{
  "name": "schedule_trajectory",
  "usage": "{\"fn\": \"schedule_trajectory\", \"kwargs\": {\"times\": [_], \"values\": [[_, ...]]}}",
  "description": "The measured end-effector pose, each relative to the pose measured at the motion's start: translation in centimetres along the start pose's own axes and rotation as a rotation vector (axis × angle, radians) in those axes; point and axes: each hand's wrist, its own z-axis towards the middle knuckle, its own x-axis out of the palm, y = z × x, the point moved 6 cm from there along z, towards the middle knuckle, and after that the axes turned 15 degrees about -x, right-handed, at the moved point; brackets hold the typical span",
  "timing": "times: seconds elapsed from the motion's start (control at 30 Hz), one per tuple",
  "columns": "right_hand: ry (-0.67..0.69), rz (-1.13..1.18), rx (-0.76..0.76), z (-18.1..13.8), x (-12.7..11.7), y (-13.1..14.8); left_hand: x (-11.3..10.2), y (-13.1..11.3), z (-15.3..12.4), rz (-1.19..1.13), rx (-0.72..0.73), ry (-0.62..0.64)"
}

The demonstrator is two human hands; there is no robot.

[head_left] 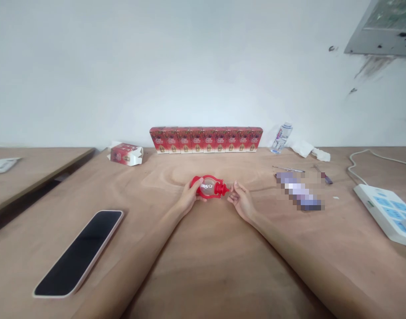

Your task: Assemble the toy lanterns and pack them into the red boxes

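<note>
A small red lantern point(208, 186) with a clear middle lies on its side above the table, its pointed top toward the right. My left hand point(190, 195) is closed around its base, thumb on the upper side. At the lantern's tip, my right hand point(241, 199) has its fingers pinched together. Something thin and pale seems to run from the tip to these fingers, but it is too small to make out.
Red boxes point(203, 140) stand in a row by the wall. An opened red box point(125, 153) lies left, above a phone point(79, 254). To the right are a bottle point(281, 138), crumpled tissue point(302, 148), a screwdriver point(323, 175), a blurred object point(299, 191) and a power strip point(385, 212).
</note>
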Motion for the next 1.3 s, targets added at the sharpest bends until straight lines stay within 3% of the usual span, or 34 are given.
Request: {"fn": "schedule_trajectory", "kwargs": {"times": [0.27, 0.77, 0.93, 1.1, 1.2, 1.3], "values": [[0.018, -0.067, 0.001, 0.0, 0.0, -0.2, 0.0, 0.3, 0.4, 0.032, 0.014, 0.029], [-0.077, -0.181, 0.025, 0.8, -0.9, -0.3, 0.8, -0.4, -1.1, -0.022, 0.065, 0.146], [-0.099, -0.309, -0.063, 1.8, -2.1, 0.3, 1.1, -0.4, -1.1, -0.019, 0.070, 0.199], [-0.148, -0.525, -0.296, 2.2, -3.8, 2.3, 1.3, 0.2, -0.8, 0.030, 0.132, 0.092], [-0.035, -0.657, -0.427, 1.2, -2.6, 3.5, 1.0, 0.5, -0.5, -0.025, 0.180, 0.017], [0.317, -0.825, -0.626, -0.7, 0.9, 4.0, 0.4, 0.4, -0.2, -0.094, 0.205, -0.019]]}}
